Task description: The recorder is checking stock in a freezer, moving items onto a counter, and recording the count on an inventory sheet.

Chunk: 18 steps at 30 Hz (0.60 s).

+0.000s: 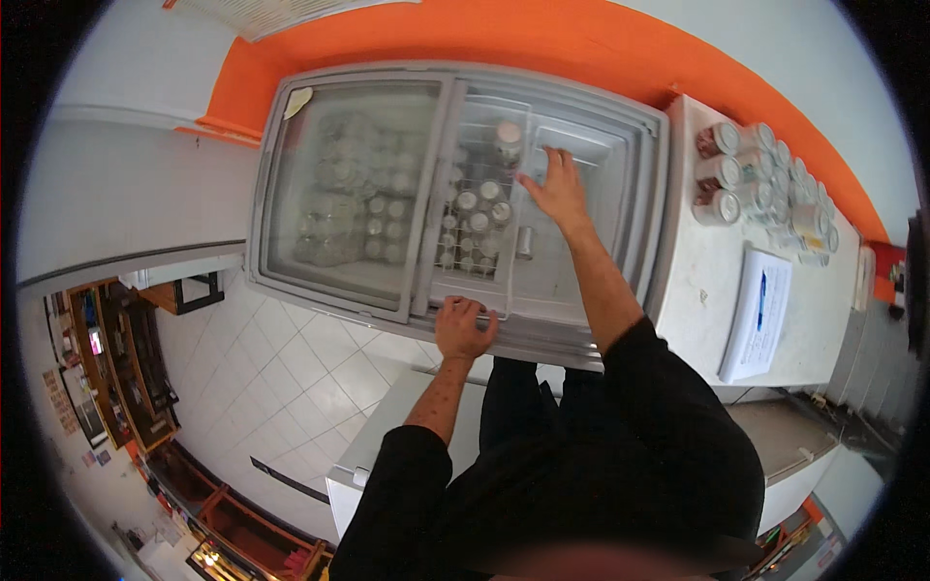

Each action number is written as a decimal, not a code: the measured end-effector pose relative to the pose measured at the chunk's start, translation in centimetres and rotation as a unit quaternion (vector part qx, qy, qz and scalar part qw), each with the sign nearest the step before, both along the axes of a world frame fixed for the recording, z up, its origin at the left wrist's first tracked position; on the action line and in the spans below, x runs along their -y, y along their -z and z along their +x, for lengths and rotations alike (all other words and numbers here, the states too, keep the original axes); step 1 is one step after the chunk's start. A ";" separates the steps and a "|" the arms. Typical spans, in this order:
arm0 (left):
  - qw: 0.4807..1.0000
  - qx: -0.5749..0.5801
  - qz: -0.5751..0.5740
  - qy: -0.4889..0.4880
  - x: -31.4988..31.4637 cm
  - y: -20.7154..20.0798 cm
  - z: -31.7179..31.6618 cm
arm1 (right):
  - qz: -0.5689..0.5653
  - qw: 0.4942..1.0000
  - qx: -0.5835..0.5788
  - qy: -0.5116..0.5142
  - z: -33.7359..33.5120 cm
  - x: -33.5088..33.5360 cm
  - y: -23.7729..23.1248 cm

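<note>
A chest freezer [542,332] stands before me, its right half open. Inside it hangs a white wire basket [519,221] with several round-lidded cans or jars [479,222] below or within; I cannot tell which. My left hand [465,327] curls its fingers over the basket's near end, at the freezer's front edge. My right hand [560,187] reaches over the open side, fingers spread and empty, its thumb near the basket's right rim. A taller container with a pinkish lid [508,134] stands left of it. One silvery can [525,242] is beside the basket.
Frosty sliding glass [354,194] covers the freezer's left half, with stacked packs beneath. To the right, a white surface [702,290] bears several lidded jars [719,172] and a notebook [756,315] with a blue pen [762,298]. Wooden shelves [121,358] line the far left.
</note>
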State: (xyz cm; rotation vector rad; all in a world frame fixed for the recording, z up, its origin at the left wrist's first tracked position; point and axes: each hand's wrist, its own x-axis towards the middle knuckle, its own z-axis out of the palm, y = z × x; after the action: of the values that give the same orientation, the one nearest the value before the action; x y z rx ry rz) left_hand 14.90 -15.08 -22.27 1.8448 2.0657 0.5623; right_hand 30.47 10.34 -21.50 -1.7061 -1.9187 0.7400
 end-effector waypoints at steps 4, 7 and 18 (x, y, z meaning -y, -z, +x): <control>1.000 0.002 -0.007 0.005 -0.4 -0.6 0.7 | -0.089 0.994 0.057 0.015 -5.6 -7.4 2.2; 1.000 0.008 -0.003 0.010 -0.6 -0.9 0.3 | -0.152 0.973 0.171 -0.003 -7.8 -8.6 3.8; 0.997 0.016 -0.060 0.049 -0.6 -0.9 0.1 | -0.041 0.956 0.282 -0.064 -9.5 -8.3 8.4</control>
State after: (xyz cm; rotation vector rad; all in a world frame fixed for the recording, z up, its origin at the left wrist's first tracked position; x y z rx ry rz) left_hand 15.03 -14.52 -21.32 1.8442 1.9317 0.4286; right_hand 20.98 18.61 -29.89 -2.0142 -2.4216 0.4007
